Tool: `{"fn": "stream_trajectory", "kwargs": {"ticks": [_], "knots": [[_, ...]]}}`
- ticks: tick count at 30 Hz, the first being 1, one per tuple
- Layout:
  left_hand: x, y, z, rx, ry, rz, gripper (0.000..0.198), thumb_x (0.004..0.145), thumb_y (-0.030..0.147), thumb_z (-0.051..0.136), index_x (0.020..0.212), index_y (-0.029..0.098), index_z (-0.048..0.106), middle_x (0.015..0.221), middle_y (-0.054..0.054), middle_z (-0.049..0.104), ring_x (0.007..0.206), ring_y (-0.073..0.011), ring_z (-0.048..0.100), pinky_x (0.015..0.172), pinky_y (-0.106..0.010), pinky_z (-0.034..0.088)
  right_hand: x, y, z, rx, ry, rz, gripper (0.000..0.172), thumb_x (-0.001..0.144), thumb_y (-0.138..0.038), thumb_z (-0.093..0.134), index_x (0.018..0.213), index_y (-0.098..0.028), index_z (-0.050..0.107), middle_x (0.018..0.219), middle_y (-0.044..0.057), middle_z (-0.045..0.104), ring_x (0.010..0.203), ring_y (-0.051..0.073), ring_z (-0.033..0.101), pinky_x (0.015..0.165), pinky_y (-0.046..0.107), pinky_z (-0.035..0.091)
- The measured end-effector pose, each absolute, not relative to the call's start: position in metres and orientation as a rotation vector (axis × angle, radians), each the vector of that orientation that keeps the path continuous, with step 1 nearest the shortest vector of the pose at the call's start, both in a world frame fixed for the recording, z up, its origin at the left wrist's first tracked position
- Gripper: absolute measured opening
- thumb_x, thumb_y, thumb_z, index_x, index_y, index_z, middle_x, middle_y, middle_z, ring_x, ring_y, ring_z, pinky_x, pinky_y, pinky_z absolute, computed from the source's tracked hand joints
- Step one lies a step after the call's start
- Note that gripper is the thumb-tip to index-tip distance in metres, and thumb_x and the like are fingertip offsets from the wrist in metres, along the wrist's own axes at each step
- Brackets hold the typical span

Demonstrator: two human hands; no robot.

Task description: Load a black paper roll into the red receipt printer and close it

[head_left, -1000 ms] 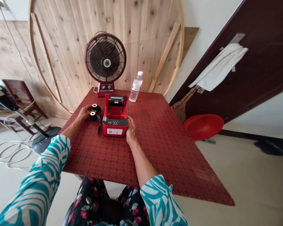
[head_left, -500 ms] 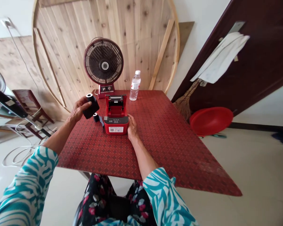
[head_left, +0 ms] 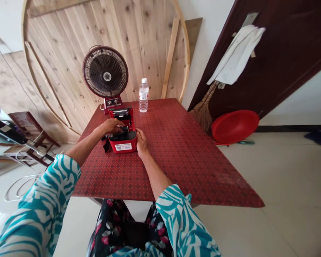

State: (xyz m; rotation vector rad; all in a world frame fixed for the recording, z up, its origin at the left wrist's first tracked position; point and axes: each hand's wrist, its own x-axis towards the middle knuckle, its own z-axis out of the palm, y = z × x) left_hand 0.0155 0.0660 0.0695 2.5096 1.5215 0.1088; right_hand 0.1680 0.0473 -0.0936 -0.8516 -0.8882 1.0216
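Observation:
A small red and black label printer [head_left: 123,147] sits on the table with its lid tipped up and back, its front facing me. My left hand [head_left: 110,126] is over the printer's opening, fingers closed on a black paper roll [head_left: 125,129] that lies partly inside. Those fingers hide much of the roll. Against the printer's right side, my right hand [head_left: 142,143] grips the casing, its far fingers partly out of sight. A black strip [head_left: 106,146] lies at the printer's left side; my left forearm hides most of what is behind it.
The red patterned table [head_left: 171,153] carries a fan [head_left: 106,73] behind the printer and a water bottle [head_left: 143,96] at the back. A large round wooden board [head_left: 149,43] leans on the wall. Right of the table are a broom [head_left: 203,109] and a red basin [head_left: 235,126].
My left hand has moved right and brought the black roll from beside the printer into its opening. My right hand stays on the printer's side. The view has shifted a little to the right.

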Motion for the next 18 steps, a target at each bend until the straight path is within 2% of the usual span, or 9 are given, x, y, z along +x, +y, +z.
{"fn": "stream_trajectory", "kwargs": {"ticks": [4, 8, 10, 12, 15, 18], "knots": [[0.029, 0.082, 0.066, 2.519, 1.56, -0.188, 0.042, 0.07, 0.009, 0.061, 0.102, 0.029, 0.078, 0.1, -0.002, 0.078, 0.094, -0.0221, 0.071, 0.077, -0.027, 0.052, 0.167, 0.049, -0.094, -0.876, -0.902, 1.001, 0.03, 0.087, -0.042, 0.053, 0.104, -0.027, 0.07, 0.109, 0.002, 0.073, 0.11, 0.019, 0.062, 0.104, 0.039, 0.046], [0.029, 0.091, 0.066, 2.442, 1.482, -0.179, 0.04, 0.069, 0.007, 0.058, 0.097, 0.028, 0.079, 0.098, -0.001, 0.079, 0.09, -0.0214, 0.072, 0.078, -0.028, 0.052, 0.168, 0.048, -0.092, -0.877, -0.921, 1.0, 0.03, 0.087, -0.041, 0.052, 0.105, -0.026, 0.07, 0.108, 0.002, 0.072, 0.108, 0.02, 0.062, 0.105, 0.04, 0.045], [0.023, 0.088, 0.067, 2.379, 1.394, -0.011, 0.034, 0.072, 0.011, 0.06, 0.096, 0.027, 0.079, 0.097, -0.001, 0.079, 0.09, -0.0209, 0.072, 0.08, -0.028, 0.053, 0.168, 0.047, -0.091, -0.877, -0.927, 1.001, 0.031, 0.086, -0.041, 0.052, 0.106, -0.026, 0.07, 0.108, 0.002, 0.072, 0.109, 0.02, 0.062, 0.104, 0.04, 0.045], [0.014, 0.076, 0.065, 2.316, 1.354, 0.296, 0.026, 0.077, 0.023, 0.064, 0.099, 0.025, 0.078, 0.098, -0.002, 0.078, 0.091, -0.0211, 0.071, 0.081, -0.028, 0.053, 0.169, 0.046, -0.09, -0.887, -0.932, 0.999, 0.031, 0.086, -0.041, 0.051, 0.106, -0.026, 0.07, 0.11, 0.002, 0.072, 0.109, 0.02, 0.062, 0.105, 0.04, 0.044], [-0.001, 0.046, 0.049, 2.185, 1.412, 0.773, 0.038, 0.087, 0.048, 0.056, 0.105, 0.02, 0.076, 0.094, -0.005, 0.077, 0.085, -0.0213, 0.07, 0.077, -0.03, 0.054, 0.17, 0.045, -0.089, -0.903, -0.946, 0.992, 0.032, 0.086, -0.04, 0.05, 0.107, -0.026, 0.069, 0.113, 0.003, 0.071, 0.111, 0.021, 0.062, 0.106, 0.041, 0.043], [-0.009, 0.017, 0.023, 2.135, 1.424, 1.036, 0.046, 0.091, 0.056, 0.049, 0.099, 0.02, 0.076, 0.094, -0.007, 0.076, 0.09, -0.0226, 0.069, 0.082, -0.034, 0.053, 0.173, 0.043, -0.087, -0.91, -0.955, 0.996, 0.033, 0.086, -0.041, 0.05, 0.108, -0.026, 0.069, 0.115, 0.003, 0.071, 0.113, 0.021, 0.061, 0.107, 0.041, 0.042]]}}
